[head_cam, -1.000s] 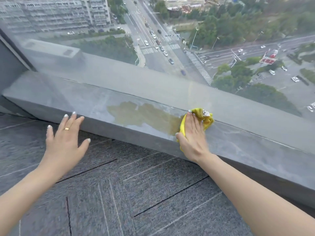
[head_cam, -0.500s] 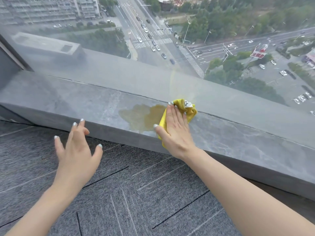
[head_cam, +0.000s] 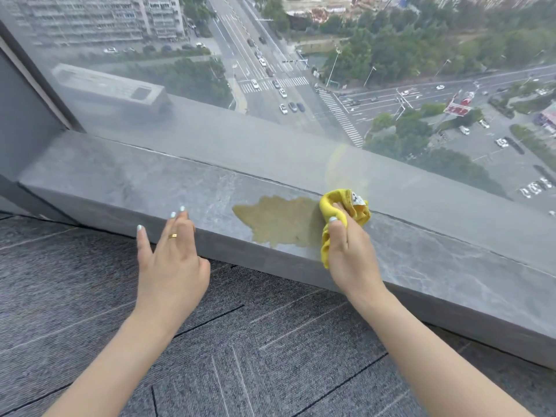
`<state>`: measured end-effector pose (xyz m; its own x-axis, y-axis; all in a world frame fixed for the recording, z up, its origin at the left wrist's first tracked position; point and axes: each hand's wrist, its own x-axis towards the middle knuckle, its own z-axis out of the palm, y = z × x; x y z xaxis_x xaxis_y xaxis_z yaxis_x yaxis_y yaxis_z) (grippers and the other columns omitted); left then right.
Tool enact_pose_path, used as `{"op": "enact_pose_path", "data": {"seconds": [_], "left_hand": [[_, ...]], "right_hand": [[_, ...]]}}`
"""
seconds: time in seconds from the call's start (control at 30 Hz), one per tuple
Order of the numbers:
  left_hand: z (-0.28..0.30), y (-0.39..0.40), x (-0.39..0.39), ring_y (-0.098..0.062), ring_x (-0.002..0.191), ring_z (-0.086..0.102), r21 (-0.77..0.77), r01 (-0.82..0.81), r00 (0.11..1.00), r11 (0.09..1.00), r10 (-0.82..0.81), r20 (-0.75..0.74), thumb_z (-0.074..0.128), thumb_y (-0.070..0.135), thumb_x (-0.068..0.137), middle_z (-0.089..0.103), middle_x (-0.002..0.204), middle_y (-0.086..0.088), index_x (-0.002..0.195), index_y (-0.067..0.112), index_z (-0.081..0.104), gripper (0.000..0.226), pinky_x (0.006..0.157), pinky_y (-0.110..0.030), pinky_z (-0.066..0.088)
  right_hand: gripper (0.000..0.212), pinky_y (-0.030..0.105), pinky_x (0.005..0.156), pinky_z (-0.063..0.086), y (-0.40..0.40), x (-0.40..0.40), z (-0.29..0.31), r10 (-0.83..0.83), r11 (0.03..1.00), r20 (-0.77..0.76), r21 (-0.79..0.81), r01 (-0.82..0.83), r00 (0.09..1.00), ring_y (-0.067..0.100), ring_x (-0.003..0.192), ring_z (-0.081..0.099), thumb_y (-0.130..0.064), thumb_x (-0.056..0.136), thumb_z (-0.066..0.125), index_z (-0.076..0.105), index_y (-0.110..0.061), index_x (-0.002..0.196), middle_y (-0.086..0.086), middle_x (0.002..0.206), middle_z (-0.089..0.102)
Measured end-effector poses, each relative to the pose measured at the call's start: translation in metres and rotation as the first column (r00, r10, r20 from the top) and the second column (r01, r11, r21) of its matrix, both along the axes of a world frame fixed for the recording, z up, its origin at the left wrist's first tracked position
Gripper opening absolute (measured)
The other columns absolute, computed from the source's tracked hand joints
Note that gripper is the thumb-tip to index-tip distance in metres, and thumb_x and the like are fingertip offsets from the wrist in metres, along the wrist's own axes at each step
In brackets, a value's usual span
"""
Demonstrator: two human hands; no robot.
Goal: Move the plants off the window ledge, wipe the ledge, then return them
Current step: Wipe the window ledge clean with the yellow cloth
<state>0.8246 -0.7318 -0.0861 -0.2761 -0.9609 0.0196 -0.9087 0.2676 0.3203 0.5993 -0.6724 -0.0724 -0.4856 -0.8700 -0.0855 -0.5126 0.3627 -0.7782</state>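
A grey stone window ledge (head_cam: 126,182) runs from left to lower right under the glass. A yellowish-brown wet patch (head_cam: 276,224) lies on it. My right hand (head_cam: 349,254) grips a bunched yellow cloth (head_cam: 331,207) at the patch's right edge, pressed on the ledge near the window joint. My left hand (head_cam: 168,263), wearing a ring, hovers with straight spread fingers at the ledge's front edge, left of the patch, holding nothing. No plants are in view.
A large window pane (head_cam: 270,85) rises behind the ledge, showing streets and buildings far below. A dark window frame (head_cam: 21,109) stands at the left end. Grey carpet tiles (head_cam: 240,356) cover the floor in front of the ledge.
My right hand went from flat on the cloth to gripping it bunched, at the patch's right edge. My left hand moved up to the ledge's front edge.
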Motion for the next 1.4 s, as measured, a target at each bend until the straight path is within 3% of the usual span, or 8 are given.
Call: {"op": "enact_pose_path", "data": {"seconds": [0.13,0.2,0.27,0.3,0.5,0.6,1.1,1.4], "left_hand": [[0.001,0.000,0.001,-0.023,0.142,0.023,-0.002,0.008,1.000,1.000,-0.008,-0.021,0.048,-0.003,0.074,0.034,0.148,-0.015,0.111,0.004,0.039,0.039,0.113,-0.053,-0.001],[0.000,-0.001,0.004,-0.021,0.142,0.021,-0.006,0.009,1.000,1.000,-0.009,-0.028,0.047,-0.003,0.075,0.032,0.149,-0.013,0.114,0.004,0.038,0.040,0.113,-0.051,-0.003],[-0.001,-0.003,0.006,-0.022,0.141,0.026,-0.012,0.018,0.999,1.000,-0.018,-0.035,0.048,-0.005,0.073,0.037,0.146,-0.013,0.113,0.004,0.040,0.042,0.112,-0.054,0.000],[-0.001,-0.003,0.007,-0.023,0.139,0.030,-0.012,0.021,0.999,1.000,-0.021,-0.037,0.050,-0.006,0.071,0.040,0.144,-0.014,0.113,0.003,0.041,0.043,0.111,-0.055,0.002],[-0.003,-0.006,0.010,-0.024,0.133,0.040,-0.007,0.025,0.997,1.000,-0.026,-0.074,0.054,-0.007,0.068,0.052,0.135,-0.013,0.116,0.002,0.044,0.050,0.109,-0.056,0.006],[-0.003,-0.006,0.010,-0.024,0.132,0.042,-0.014,0.020,0.996,1.000,-0.021,-0.091,0.053,-0.008,0.067,0.052,0.136,-0.013,0.111,0.002,0.045,0.046,0.109,-0.057,0.007],[0.008,-0.002,0.003,-0.020,0.135,0.036,0.042,-0.043,0.997,0.998,0.045,-0.058,0.045,-0.005,0.077,0.044,0.140,-0.009,0.124,0.004,0.034,0.049,0.113,-0.050,-0.007],[0.008,0.001,-0.003,-0.025,0.130,0.042,0.062,-0.100,0.994,0.993,0.102,-0.040,0.046,-0.005,0.075,0.048,0.134,-0.009,0.129,0.003,0.032,0.056,0.113,-0.048,-0.009]], "right_hand": [[0.042,0.041,0.084,0.037,-0.024,0.040,0.005,-0.048,0.995,0.219,-0.070,0.065,0.975,0.019,0.094,0.036,-0.060,0.080,0.020,0.036,-0.025,0.096,-0.002,0.102,0.033],[0.058,0.049,0.100,0.037,-0.037,0.066,0.011,0.029,0.995,0.215,-0.102,-0.007,0.976,0.019,0.103,0.040,-0.060,0.085,0.018,0.044,-0.019,0.118,-0.001,0.107,0.037],[0.060,0.037,0.118,0.017,-0.048,0.087,0.015,0.144,0.989,0.132,-0.045,-0.139,0.981,0.017,0.134,0.032,-0.048,0.095,0.021,0.023,-0.019,0.147,0.005,0.141,0.039],[0.058,0.027,0.118,0.006,-0.053,0.094,0.016,0.206,0.979,0.051,0.002,-0.206,0.977,0.014,0.144,0.016,-0.041,0.098,0.024,0.015,-0.014,0.149,0.005,0.156,0.023],[0.064,0.030,0.119,0.003,-0.075,0.112,0.006,0.370,0.925,-0.181,0.161,-0.344,0.911,0.021,0.148,0.007,-0.046,0.099,0.019,0.019,-0.004,0.147,0.012,0.158,0.016],[0.062,0.032,0.118,-0.002,-0.075,0.109,-0.003,0.451,0.891,-0.433,0.275,-0.362,0.780,0.024,0.148,0.003,-0.040,0.098,0.016,0.011,-0.004,0.149,0.012,0.159,0.008],[0.057,0.041,0.116,-0.014,-0.026,0.019,0.005,0.431,0.872,-0.514,0.448,-0.196,0.742,0.025,0.147,-0.010,-0.056,0.094,0.023,0.009,-0.039,0.148,-0.005,0.160,-0.008],[0.091,0.043,0.114,-0.016,0.035,-0.040,-0.002,0.273,0.888,-0.513,0.459,-0.009,0.814,0.022,0.146,-0.018,-0.082,0.063,0.002,0.000,-0.045,0.146,-0.005,0.159,-0.016]]}}
